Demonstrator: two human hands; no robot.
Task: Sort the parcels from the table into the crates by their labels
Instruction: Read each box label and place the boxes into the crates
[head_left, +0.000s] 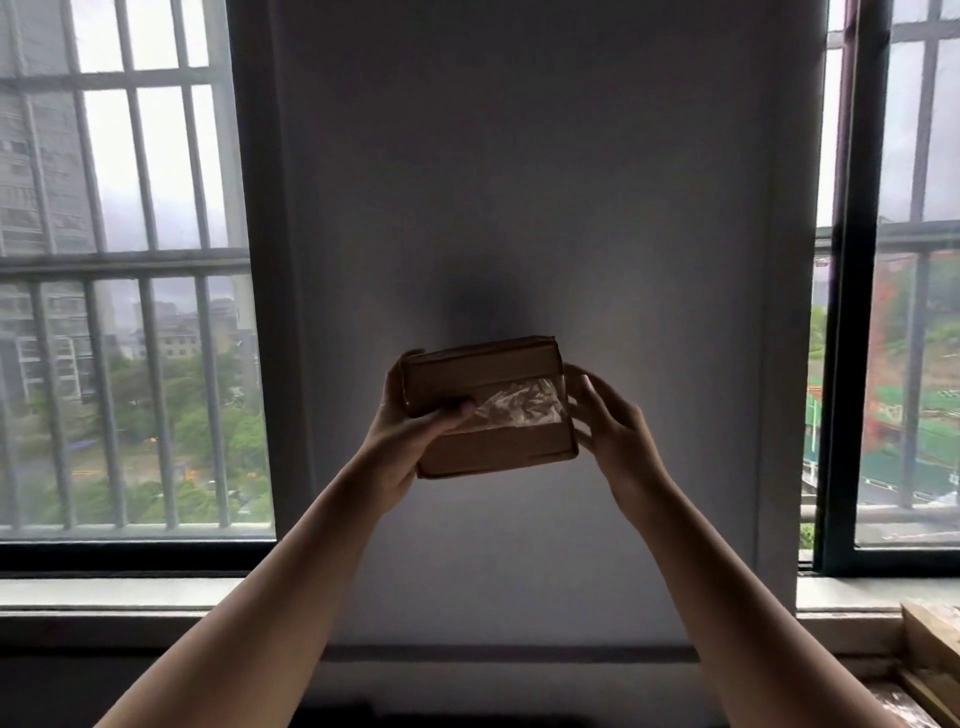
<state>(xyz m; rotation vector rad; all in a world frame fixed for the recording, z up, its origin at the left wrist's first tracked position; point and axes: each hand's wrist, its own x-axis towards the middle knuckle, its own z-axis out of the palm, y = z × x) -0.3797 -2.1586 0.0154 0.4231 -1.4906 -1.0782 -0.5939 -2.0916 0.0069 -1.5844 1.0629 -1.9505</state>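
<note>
The person is holding one parcel (488, 410) up at arm's length, right in front of the grey wall (519, 182) between the two barred windows (130, 260). The left hand (400, 441) is gripping the parcel's left end, thumb curled across the near face and fingers wrapping round behind. The right hand (618, 441) is hovering at the parcel's right edge with its fingers spread and loose. Whether the fingertips are touching the cardboard, I cannot tell.

The parcel is a small brown cardboard box, tilting a little, with a wrinkled strip of clear tape (519, 408) running across the face that is turned toward the camera. No label is showing on that face, so my read is that the person is looking the parcel over, hunting for its label before choosing a crate.

As for progress, this parcel is off the counter and in the air, not yet in any crate. The counter itself is lying out of view, and so is any remaining pile. A pale wooden edge (930, 644) is peeking in at the bottom right corner, possibly a crate, though too little of it is showing to say. How many parcels are already sorted cannot be judged from here. For this one, reading the label and dropping it in are both waiting to be done.
</note>
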